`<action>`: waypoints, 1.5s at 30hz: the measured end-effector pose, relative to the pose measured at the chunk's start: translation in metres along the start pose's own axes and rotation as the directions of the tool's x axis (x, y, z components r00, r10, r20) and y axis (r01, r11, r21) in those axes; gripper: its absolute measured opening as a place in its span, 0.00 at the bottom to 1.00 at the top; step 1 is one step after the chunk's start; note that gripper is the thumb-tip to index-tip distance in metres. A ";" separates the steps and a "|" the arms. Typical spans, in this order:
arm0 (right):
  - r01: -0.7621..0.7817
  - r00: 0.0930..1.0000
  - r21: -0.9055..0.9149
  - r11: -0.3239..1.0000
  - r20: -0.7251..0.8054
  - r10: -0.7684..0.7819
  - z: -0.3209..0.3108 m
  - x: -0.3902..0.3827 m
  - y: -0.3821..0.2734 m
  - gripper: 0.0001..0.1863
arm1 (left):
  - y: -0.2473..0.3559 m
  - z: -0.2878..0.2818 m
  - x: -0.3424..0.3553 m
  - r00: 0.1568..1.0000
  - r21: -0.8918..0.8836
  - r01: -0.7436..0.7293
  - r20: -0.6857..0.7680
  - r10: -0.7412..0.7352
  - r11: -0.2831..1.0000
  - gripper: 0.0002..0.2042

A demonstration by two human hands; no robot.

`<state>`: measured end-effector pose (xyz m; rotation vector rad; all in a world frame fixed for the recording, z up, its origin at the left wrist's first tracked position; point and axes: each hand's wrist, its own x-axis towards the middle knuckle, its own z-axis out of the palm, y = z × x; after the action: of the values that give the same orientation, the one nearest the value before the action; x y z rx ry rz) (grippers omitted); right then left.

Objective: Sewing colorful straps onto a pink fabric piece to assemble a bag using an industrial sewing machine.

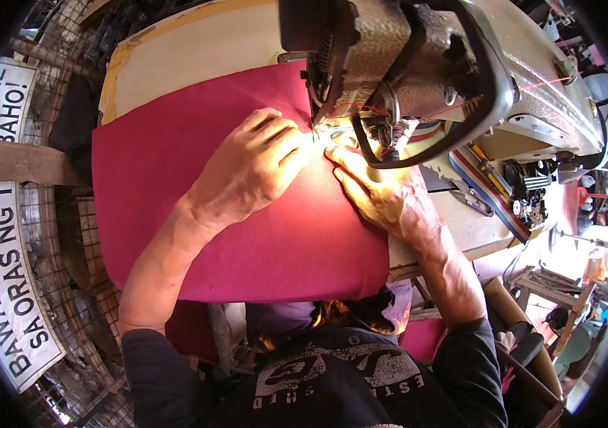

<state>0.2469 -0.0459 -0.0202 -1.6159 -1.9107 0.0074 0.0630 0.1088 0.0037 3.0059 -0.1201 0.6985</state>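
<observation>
A large magenta cloth (197, 242) lies spread over the sewing table, its near edge hanging toward my lap. The dark head of a sewing machine (375, 64) stands over its far right part, and a lamp lights the needle area. My left hand (250, 157) is closed just left of the needle, its fingers curled above the cloth; what they pinch, if anything, is hidden. Right of the needle, my right hand (386, 196) rests on the cloth with fingers stretched out flat. Red thread (368, 108) runs across the machine head.
A striped strap (486, 196), a yellow-handled tool (489, 170) and a metal hand tool (472, 197) lie on the table's right side. Wire mesh with white signs (4, 285) stands at the left. Another person's hand (506, 340) shows at the lower right.
</observation>
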 end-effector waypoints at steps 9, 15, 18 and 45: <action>0.003 1.000 -0.001 1.000 0.000 -0.003 0.002 -0.002 -0.001 0.07 | 0.000 0.004 -0.005 0.997 -0.026 -0.005 -0.082 0.003 1.000 0.10; 0.037 0.999 0.003 0.999 0.004 -0.037 0.002 -0.002 -0.001 0.14 | -0.008 -0.005 -0.012 0.997 -0.195 0.074 0.011 -0.073 0.978 0.13; 0.019 0.999 0.006 1.000 0.048 -0.019 0.002 0.000 -0.002 0.19 | -0.015 -0.008 -0.017 0.994 -0.236 0.095 0.078 -0.078 0.967 0.15; -0.044 0.991 -0.034 0.998 0.126 0.048 -0.010 -0.002 -0.018 0.26 | -0.007 -0.001 -0.025 0.995 -0.266 0.089 0.056 -0.077 0.960 0.20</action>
<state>0.2357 -0.0557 -0.0063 -1.7163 -1.9773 0.1017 0.0413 0.1172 -0.0069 2.7496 -0.0822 0.5562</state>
